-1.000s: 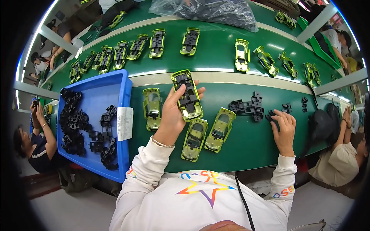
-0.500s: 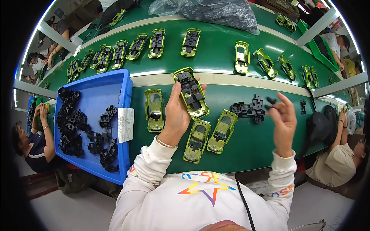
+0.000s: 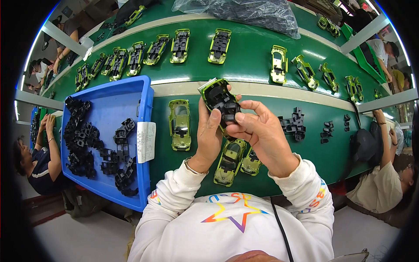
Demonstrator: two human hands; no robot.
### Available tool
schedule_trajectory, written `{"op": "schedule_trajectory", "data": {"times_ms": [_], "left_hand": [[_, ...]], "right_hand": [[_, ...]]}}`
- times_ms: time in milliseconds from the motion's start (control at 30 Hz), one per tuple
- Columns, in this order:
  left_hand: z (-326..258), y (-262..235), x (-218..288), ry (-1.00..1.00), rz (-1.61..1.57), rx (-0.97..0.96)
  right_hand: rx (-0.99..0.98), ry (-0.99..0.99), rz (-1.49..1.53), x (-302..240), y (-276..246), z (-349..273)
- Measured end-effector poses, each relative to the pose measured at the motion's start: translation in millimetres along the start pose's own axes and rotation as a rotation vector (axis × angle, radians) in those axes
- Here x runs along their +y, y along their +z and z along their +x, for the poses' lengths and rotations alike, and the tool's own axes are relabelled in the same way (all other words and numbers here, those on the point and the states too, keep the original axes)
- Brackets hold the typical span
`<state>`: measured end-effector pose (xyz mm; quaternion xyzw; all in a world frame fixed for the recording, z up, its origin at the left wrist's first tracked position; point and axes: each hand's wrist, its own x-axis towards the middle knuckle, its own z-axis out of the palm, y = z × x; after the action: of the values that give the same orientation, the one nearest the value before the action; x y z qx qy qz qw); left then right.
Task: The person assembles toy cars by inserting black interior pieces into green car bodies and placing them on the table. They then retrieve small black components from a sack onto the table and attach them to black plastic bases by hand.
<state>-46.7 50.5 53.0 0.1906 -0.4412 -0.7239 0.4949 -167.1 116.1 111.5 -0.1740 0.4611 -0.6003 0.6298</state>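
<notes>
My left hand (image 3: 207, 139) is closed around a lime-green toy car body (image 3: 226, 84), tilted with its black inner side facing up. My right hand (image 3: 269, 136) is at the same car, thumb and fingers pinched over a small black plastic part (image 3: 230, 114) against the black interior. My fingertips partly hide that part. Below my hands lie two green car bodies (image 3: 228, 162) (image 3: 252, 162), partly covered by the right hand and wrist. Another green car body (image 3: 180, 124) lies left of my left hand.
A blue bin (image 3: 149, 102) with black plastic parts (image 3: 83, 139) stands at left. Right of my hands lie black interior pieces (image 3: 297, 124) and small black parts (image 3: 327, 132). Several car bodies (image 3: 180, 46) line the far green bench (image 3: 248, 52). A plastic bag (image 3: 257, 15) lies beyond; other people sit on both sides.
My right hand has moved left with the small black part, from above the table to the car. The car body has tilted in my left hand.
</notes>
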Motion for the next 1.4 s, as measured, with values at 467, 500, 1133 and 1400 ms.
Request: {"op": "schedule_trajectory", "data": {"times_ms": [467, 500, 1133, 1400], "left_hand": [[-1, -7, -5, 0.136, 0.148, -0.15], [0, -7, -4, 0.134, 0.149, -0.149], [6, -1, 9, -0.103, 0.031, -0.147], [4, 4, 7, -0.135, 0.0, -0.158]], "right_hand": [[0.043, -0.022, -0.028, 4, -6, 4], [0.028, -0.003, -0.101, 0, -8, 4], [-0.053, -0.002, -0.56, -33, -20, 9], [0.001, -0.086, -0.438, -15, -18, 7]]}}
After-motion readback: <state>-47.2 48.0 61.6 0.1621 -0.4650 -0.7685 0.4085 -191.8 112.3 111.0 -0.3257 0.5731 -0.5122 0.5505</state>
